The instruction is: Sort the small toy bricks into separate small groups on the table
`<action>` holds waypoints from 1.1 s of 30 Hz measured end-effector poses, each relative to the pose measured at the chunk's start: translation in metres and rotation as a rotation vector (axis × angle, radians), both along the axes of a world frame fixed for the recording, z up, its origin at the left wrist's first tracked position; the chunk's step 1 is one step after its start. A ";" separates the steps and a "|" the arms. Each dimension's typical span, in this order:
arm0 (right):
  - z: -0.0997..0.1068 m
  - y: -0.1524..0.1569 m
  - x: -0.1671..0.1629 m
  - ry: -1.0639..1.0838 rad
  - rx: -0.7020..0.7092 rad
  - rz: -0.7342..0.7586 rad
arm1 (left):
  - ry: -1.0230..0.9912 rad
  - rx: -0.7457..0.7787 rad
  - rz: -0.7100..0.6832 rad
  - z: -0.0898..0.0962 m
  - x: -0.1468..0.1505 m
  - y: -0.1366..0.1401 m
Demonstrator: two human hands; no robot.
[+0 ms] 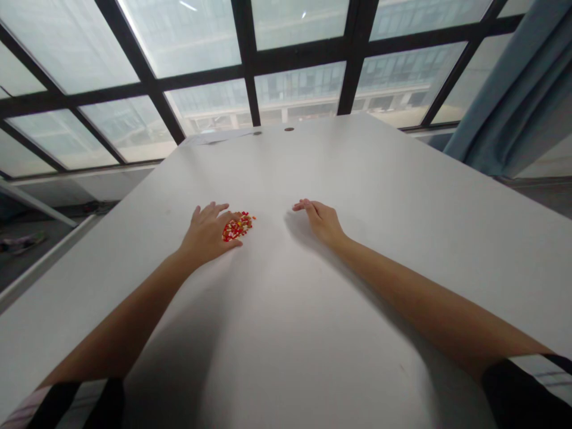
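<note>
A small heap of tiny red, white, yellow and orange pieces [239,227] lies on the white table [286,310], left of the middle. Their exact kind is too small to make out. My left hand [208,231] rests at the heap's left side, open, with fingers spread and the thumb apart. Its fingers and thumb curve around the heap, covering part of it. To the right, apart from the heap, my right hand [324,221] hovers just over the tabletop with its thumb and fingertips pressed together, pointing left. Whether something tiny sits between those fingertips cannot be seen.
Along the far side stand large windows with dark frames [299,56]. A blue curtain [504,101] hangs at the right. Two dark round holes [289,129] mark the table's far edge, near a flat pale sheet [218,136]. The floor shows beyond the left edge.
</note>
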State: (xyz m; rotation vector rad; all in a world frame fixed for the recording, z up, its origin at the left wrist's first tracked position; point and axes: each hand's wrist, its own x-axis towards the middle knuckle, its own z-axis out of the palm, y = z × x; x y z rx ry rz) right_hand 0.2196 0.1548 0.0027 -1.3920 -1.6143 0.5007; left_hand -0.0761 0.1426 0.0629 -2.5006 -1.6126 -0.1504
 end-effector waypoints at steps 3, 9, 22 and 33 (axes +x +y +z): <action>0.001 -0.001 0.000 -0.005 -0.005 0.002 | 0.001 0.038 0.024 0.001 0.011 0.000; 0.003 -0.001 0.000 -0.018 -0.015 -0.001 | -0.013 0.085 -0.013 -0.001 0.039 0.010; 0.004 -0.003 -0.003 -0.018 -0.016 0.006 | 0.104 0.102 -0.029 -0.006 0.043 0.011; 0.003 -0.002 -0.002 -0.014 -0.005 0.002 | 0.152 0.183 -0.163 -0.010 0.040 -0.002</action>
